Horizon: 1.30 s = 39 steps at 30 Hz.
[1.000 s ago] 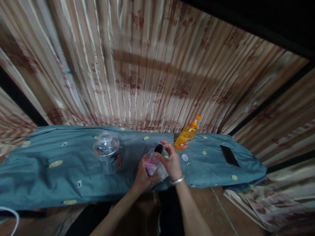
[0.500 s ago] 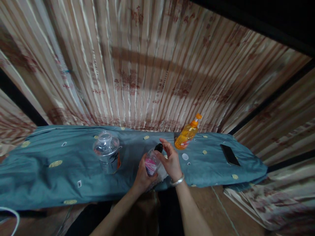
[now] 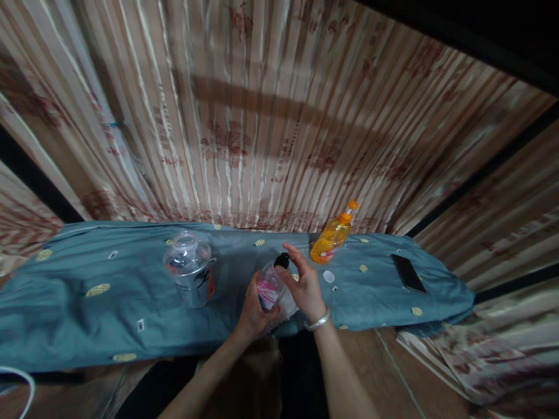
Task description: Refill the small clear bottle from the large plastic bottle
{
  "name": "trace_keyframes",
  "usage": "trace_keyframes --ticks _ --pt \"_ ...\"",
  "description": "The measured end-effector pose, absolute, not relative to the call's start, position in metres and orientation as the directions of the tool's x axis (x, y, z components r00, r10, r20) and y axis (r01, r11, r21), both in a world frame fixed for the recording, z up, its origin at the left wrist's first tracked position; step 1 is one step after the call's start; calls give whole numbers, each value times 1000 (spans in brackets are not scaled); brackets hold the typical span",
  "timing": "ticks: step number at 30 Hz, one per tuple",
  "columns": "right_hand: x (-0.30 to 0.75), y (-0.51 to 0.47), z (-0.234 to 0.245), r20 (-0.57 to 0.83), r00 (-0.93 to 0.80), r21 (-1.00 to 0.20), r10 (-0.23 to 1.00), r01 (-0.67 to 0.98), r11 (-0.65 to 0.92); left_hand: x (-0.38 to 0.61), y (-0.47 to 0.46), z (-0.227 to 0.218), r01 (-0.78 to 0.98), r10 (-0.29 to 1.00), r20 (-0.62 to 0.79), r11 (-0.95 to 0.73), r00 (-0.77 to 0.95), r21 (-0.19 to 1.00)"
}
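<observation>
A clear plastic bottle point(image 3: 269, 286) with a pink label leans in my left hand point(image 3: 252, 311), whose fingers are wrapped round its body. On its neck sits a black cap point(image 3: 282, 261). My right hand point(image 3: 305, 286), with a silver bracelet at the wrist, has its thumb and forefinger about this cap; the other fingers curve behind. Below the bottle lies something whitish and crumpled point(image 3: 287, 308), partly covered by my hands, and I cannot make out what it is.
To the left stands a clear plastic tub point(image 3: 192, 285) with a smaller clear cup on top. An orange bottle point(image 3: 331, 240) with an orange cap is at the back right, near a small white disc point(image 3: 328, 276). A black phone point(image 3: 408, 273) lies further right on the teal cloth point(image 3: 371, 308). A curtain point(image 3: 262, 116) hangs behind.
My right thumb and forefinger have shifted slightly at the black cap, and more of it shows. My left hand keeps its hold on the clear bottle.
</observation>
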State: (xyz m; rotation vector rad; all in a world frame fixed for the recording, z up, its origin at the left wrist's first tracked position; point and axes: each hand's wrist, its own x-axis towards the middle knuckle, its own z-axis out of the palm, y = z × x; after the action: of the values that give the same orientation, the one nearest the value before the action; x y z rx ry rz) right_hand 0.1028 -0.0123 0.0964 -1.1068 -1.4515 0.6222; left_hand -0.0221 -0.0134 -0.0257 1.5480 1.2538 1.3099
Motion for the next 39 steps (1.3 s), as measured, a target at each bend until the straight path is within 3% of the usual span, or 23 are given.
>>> trace_keyframes --ticks 7,15,20,23,28,31,33,35,39 --pt "112 -15 100 397 -101 -894 912 182 409 -22 -15 -24 204 968 251 -245 -3 948" --pt "106 -11 97 408 169 -866 897 382 322 -22 -14 -28 210 967 254 -247 -4 946" --pt "113 -12 97 415 2 -881 910 249 402 -22 -14 -28 218 967 255 -247 -5 944" --pt "115 -13 100 368 -64 -915 928 150 373 -22 -15 -26 216 967 255 -250 6 944" --pt "112 -16 110 297 -22 -955 954 -21 297 -22 -16 -25 224 968 251 -246 6 943" --pt "124 -8 105 324 118 -939 939 -77 334 -23 -16 -25 232 965 262 -256 5 939" --pt "143 3 90 297 247 -954 922 25 300 -24 -16 -26 237 963 269 -263 7 935" --pt "167 14 70 218 378 -955 900 273 116 -25 -15 -27 241 962 272 -267 11 933" --pt "200 28 34 124 398 -897 909 436 -69 -26 -14 -30 243 961 275 -270 14 932"
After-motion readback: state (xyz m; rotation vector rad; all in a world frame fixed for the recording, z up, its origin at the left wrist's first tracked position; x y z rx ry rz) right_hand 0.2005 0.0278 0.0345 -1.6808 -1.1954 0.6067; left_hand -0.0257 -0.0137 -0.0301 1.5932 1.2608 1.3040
